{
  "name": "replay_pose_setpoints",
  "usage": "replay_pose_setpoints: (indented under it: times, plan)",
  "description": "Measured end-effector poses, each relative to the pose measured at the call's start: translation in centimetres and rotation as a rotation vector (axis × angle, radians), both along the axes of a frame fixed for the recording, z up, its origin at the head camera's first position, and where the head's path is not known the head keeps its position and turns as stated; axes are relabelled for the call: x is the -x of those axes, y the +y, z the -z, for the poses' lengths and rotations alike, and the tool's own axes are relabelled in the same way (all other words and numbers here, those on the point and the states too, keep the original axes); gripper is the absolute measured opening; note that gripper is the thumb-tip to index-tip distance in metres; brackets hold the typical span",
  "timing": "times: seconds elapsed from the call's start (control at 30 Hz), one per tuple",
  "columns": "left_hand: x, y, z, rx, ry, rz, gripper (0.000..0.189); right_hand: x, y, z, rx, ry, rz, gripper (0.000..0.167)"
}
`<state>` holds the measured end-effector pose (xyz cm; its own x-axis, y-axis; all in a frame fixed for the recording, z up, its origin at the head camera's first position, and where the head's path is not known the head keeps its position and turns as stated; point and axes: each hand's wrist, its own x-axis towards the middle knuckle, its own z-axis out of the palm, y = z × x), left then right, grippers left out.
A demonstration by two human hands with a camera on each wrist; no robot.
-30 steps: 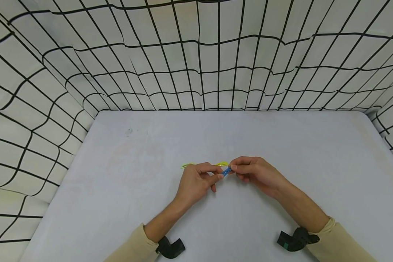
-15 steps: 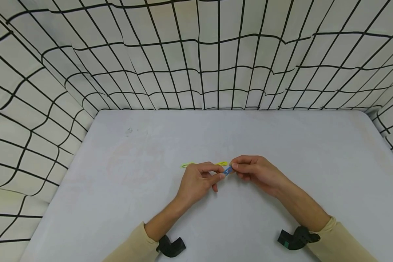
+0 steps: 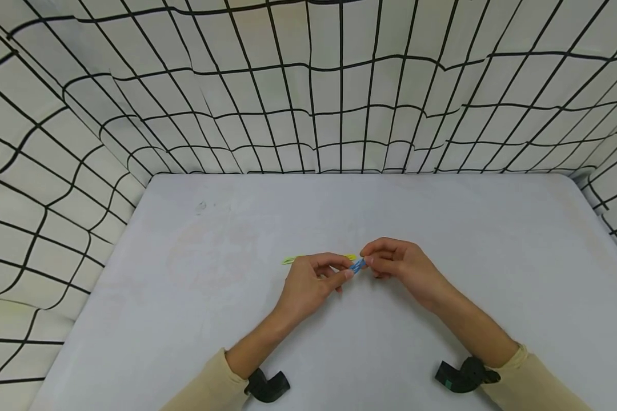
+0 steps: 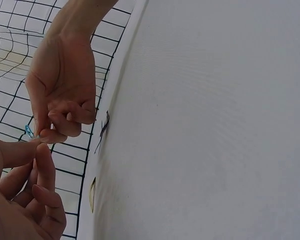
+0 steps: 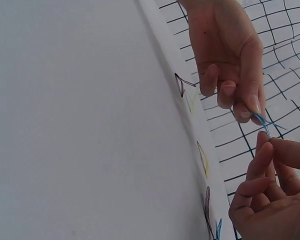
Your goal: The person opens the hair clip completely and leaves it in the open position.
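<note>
A small blue snap hair clip [image 3: 357, 265] is held between both hands over the middle of the table. My left hand [image 3: 308, 282] pinches one end between thumb and index finger. At the other end, my right hand [image 3: 401, 268] pinches it with thumb and index fingertips. In the right wrist view, the slim strips of the blue clip [image 5: 262, 119] stand apart from each other. Behind the left hand lie a green clip [image 3: 289, 260] and a yellow clip [image 3: 351, 257], each partly covered by its fingers.
The white table [image 3: 211, 308] stretches around the hands, with a black-gridded white wall [image 3: 329, 91] behind it. Black wrist mounts [image 3: 268, 387] sit at both cuffs. Low in the right wrist view, a dark clip-shaped piece [image 5: 207, 212] and another blue piece [image 5: 218, 227] lie on the table.
Both hands stay nearly in place. The right hand's fingers have shifted slightly up and spread a little, and the blue clip shows more of its split strips than before.
</note>
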<state>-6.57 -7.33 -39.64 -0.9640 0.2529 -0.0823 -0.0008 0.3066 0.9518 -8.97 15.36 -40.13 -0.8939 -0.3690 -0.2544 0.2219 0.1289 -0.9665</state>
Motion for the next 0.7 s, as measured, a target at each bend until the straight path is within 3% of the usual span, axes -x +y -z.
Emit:
replay_pose_setpoints:
  times: [0.17, 0.47, 0.7]
  plan:
    - [0.0, -0.5, 0.1, 0.001, 0.005, 0.012, 0.014, -0.3, -0.2, -0.2, -0.141, 0.141, -0.027, 0.021]
    - [0.0, -1.2, 0.3, 0.004, -0.004, 0.02, 0.014, -1.1, -1.0, -0.4, -0.387, 0.513, -0.008, 0.017]
    - [0.1, -1.5, 0.2, -0.009, -0.012, 0.049, 0.014, -1.3, -1.2, -0.5, -0.384, 0.72, -0.007, 0.024]
